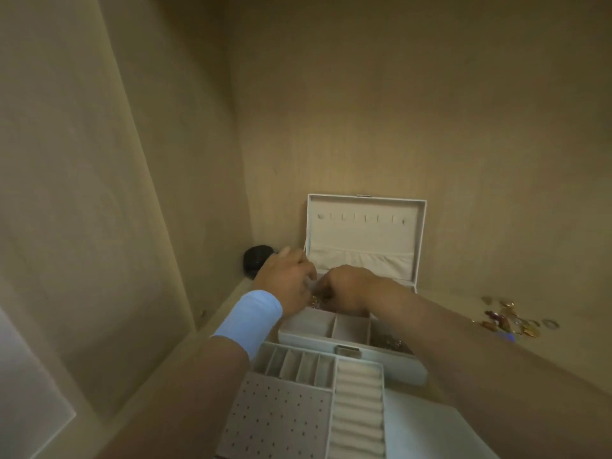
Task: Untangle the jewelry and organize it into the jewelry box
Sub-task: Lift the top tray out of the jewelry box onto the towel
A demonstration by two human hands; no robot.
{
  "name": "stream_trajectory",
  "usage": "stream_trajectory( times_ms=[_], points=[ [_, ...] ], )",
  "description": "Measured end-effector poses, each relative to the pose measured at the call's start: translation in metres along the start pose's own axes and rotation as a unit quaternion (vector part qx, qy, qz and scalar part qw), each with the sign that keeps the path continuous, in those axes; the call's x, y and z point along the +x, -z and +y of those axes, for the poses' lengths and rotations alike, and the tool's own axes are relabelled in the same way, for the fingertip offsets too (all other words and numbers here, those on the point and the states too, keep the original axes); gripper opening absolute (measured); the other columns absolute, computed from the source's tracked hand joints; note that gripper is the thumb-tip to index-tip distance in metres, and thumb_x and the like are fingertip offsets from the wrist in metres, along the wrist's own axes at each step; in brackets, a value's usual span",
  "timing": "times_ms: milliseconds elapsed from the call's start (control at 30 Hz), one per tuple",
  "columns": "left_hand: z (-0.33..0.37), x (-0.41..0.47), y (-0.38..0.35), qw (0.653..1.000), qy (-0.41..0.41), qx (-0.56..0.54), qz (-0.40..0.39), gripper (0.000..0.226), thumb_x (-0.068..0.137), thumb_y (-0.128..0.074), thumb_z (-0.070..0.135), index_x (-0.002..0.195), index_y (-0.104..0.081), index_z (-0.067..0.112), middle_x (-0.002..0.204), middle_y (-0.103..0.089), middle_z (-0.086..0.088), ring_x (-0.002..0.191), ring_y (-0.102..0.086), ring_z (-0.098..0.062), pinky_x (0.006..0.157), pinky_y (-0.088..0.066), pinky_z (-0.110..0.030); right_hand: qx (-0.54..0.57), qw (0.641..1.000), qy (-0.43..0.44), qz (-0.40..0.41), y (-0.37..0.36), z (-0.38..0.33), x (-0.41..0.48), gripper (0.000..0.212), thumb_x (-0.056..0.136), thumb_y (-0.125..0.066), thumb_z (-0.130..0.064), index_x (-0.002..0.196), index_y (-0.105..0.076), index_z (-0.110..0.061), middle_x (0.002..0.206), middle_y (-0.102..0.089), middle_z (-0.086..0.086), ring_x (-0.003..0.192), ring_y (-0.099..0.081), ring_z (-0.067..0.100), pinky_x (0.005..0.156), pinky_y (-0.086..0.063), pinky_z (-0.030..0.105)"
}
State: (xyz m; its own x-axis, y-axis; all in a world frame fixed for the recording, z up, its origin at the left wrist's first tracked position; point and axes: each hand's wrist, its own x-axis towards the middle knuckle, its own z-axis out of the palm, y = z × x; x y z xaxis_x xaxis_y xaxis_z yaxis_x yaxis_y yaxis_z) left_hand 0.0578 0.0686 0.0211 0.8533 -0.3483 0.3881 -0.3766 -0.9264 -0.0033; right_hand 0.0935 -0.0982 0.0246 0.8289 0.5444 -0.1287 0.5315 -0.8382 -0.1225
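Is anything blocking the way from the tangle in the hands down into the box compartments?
Nothing visible. The left hand and right hand hold the gold tangle just above the jewelry box's open front compartments; its lid is up, and the removable tray lies nearer the camera, out of the path.

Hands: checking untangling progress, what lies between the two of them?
A small piece of gold jewelry, held by the left hand and right hand above the jewelry box compartments, seen in the head view.
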Motion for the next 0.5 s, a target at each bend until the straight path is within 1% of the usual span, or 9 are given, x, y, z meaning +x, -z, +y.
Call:
stream_trajectory(
  times_ms=[33, 67, 133, 200, 233, 300, 333, 400, 500],
  points=[
    [-0.005, -0.003, -0.004, 0.999, 0.012, -0.029, 0.023, 0.029, 0.083, -0.065, 0.025, 0.111, -0.065, 0.023, 0.119, -0.053, 0.004, 0.113, -0.046, -0.021, 0.089, -0.041, -0.032, -0.012, 1.000, 0.009, -0.009, -0.002, 0.000, 0.006, 0.022, 0.091, -0.061, -0.045, 0.108, -0.071, -0.036, 0.101, -0.071, -0.009, 0.089, -0.062, 0.018, 0.079, -0.050, 0.031],
    [-0.010, -0.005, -0.008, 0.997, 0.033, -0.066, 0.025, 0.033, 0.081, -0.067, 0.025, 0.113, -0.061, 0.023, 0.120, -0.049, 0.004, 0.112, -0.046, -0.020, 0.089, -0.044, -0.032, -0.024, 0.999, 0.018, -0.018, -0.004, -0.001, 0.013, 0.023, 0.093, -0.058, -0.048, 0.109, -0.070, -0.035, 0.100, -0.070, -0.008, 0.089, -0.062, 0.019, 0.080, -0.050, 0.032],
    [-0.014, -0.010, -0.010, 0.985, 0.084, -0.149, -0.008, 0.046, 0.080, -0.071, 0.026, 0.121, -0.051, 0.022, 0.126, -0.040, 0.004, 0.111, -0.047, -0.018, 0.093, -0.046, -0.034, -0.059, 0.997, 0.028, -0.041, -0.005, -0.004, 0.023, 0.025, 0.095, -0.057, -0.044, 0.113, -0.068, -0.033, 0.105, -0.070, -0.005, 0.095, -0.064, 0.021, 0.081, -0.050, 0.032],
    [-0.013, -0.011, -0.009, 0.966, 0.129, -0.223, -0.040, 0.059, 0.081, -0.071, 0.025, 0.132, -0.042, 0.023, 0.133, -0.036, 0.003, 0.111, -0.052, -0.019, 0.098, -0.046, -0.037, -0.120, 0.989, 0.034, -0.074, -0.003, -0.010, 0.032, 0.025, 0.095, -0.059, -0.038, 0.118, -0.066, -0.031, 0.109, -0.068, -0.003, 0.099, -0.064, 0.023, 0.083, -0.052, 0.034],
    [-0.012, -0.010, -0.009, 0.956, 0.142, -0.251, -0.053, 0.063, 0.082, -0.070, 0.023, 0.136, -0.038, 0.023, 0.134, -0.038, 0.003, 0.110, -0.053, -0.019, 0.098, -0.046, -0.036, -0.152, 0.984, 0.035, -0.092, -0.002, -0.013, 0.035, 0.026, 0.095, -0.060, -0.035, 0.120, -0.065, -0.030, 0.111, -0.067, -0.002, 0.100, -0.064, 0.024, 0.083, -0.053, 0.034],
    [-0.010, -0.009, -0.009, 0.938, 0.158, -0.296, -0.081, 0.061, 0.085, -0.066, 0.019, 0.139, -0.038, 0.024, 0.131, -0.048, 0.002, 0.104, -0.056, -0.017, 0.097, -0.046, -0.033, -0.194, 0.973, 0.030, -0.119, 0.000, -0.017, 0.040, 0.029, 0.095, -0.062, -0.030, 0.124, -0.063, -0.027, 0.115, -0.066, -0.001, 0.100, -0.063, 0.023, 0.084, -0.053, 0.035],
    [-0.010, -0.008, -0.010, 0.935, 0.161, -0.301, -0.092, 0.058, 0.085, -0.065, 0.017, 0.138, -0.041, 0.025, 0.128, -0.052, 0.001, 0.102, -0.056, -0.016, 0.097, -0.046, -0.033, -0.201, 0.971, 0.025, -0.127, 0.001, -0.018, 0.041, 0.030, 0.095, -0.063, -0.028, 0.124, -0.063, -0.025, 0.115, -0.065, 0.000, 0.097, -0.062, 0.023, 0.084, -0.052, 0.035],
    [-0.011, -0.008, -0.012, 0.940, 0.161, -0.283, -0.099, 0.055, 0.086, -0.063, 0.016, 0.137, -0.045, 0.025, 0.129, -0.052, 0.001, 0.104, -0.055, -0.016, 0.099, -0.046, -0.033, -0.197, 0.970, 0.015, -0.139, 0.002, -0.019, 0.041, 0.028, 0.094, -0.063, -0.023, 0.122, -0.065, -0.019, 0.115, -0.066, 0.004, 0.092, -0.059, 0.024, 0.083, -0.051, 0.034],
    [-0.013, -0.010, -0.013, 0.943, 0.168, -0.279, -0.068, 0.064, 0.084, -0.061, 0.012, 0.144, -0.039, 0.021, 0.133, -0.047, 0.000, 0.107, -0.053, -0.016, 0.101, -0.044, -0.031, -0.151, 0.979, 0.019, -0.135, 0.003, -0.015, 0.040, 0.028, 0.091, -0.066, -0.017, 0.119, -0.067, -0.014, 0.116, -0.067, 0.007, 0.099, -0.062, 0.026, 0.077, -0.045, 0.030]
  ],
)
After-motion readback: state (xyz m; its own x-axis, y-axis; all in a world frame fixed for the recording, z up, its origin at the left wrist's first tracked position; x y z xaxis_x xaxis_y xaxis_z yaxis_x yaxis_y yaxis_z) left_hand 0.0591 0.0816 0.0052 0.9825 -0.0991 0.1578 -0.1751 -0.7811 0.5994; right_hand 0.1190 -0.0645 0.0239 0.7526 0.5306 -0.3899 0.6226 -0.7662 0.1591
